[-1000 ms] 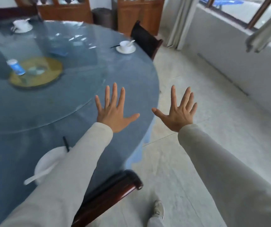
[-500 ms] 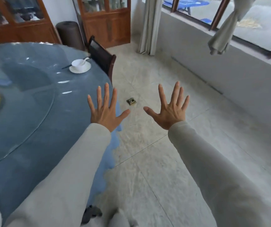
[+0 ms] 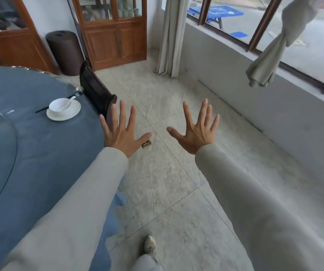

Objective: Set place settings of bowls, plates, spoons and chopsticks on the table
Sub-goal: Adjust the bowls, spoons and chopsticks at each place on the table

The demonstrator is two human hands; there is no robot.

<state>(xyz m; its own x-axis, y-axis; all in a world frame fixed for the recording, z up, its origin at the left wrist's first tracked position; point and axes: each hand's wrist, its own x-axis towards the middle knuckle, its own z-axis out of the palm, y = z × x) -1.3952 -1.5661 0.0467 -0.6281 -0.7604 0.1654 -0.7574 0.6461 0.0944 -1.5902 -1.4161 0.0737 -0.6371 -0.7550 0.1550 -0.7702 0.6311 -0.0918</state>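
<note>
The left hand (image 3: 121,136) and right hand (image 3: 195,133) are spread flat and hold nothing. On the table (image 3: 40,153), a bowl (image 3: 58,106) sits on a plate (image 3: 67,115). The spoon (image 3: 68,101) in the bowl and the chopsticks (image 3: 41,109) behind the plate both slant toward the chair (image 3: 96,90).

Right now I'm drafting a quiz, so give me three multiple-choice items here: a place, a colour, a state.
1. Where does the white ceramic spoon lie? A) in the small white bowl B) on the tiled floor C) on a chair
2. What colour is the cloth on the round table? A) red B) blue C) green
3. How are the person's hands? A) left hand and right hand both spread, holding nothing B) both holding chopsticks C) one gripping a plate
Key: 1 A, its handle leans out over the bowl's rim; 2 B, blue cloth covers the top; 3 A, all fingers straight and apart.
</note>
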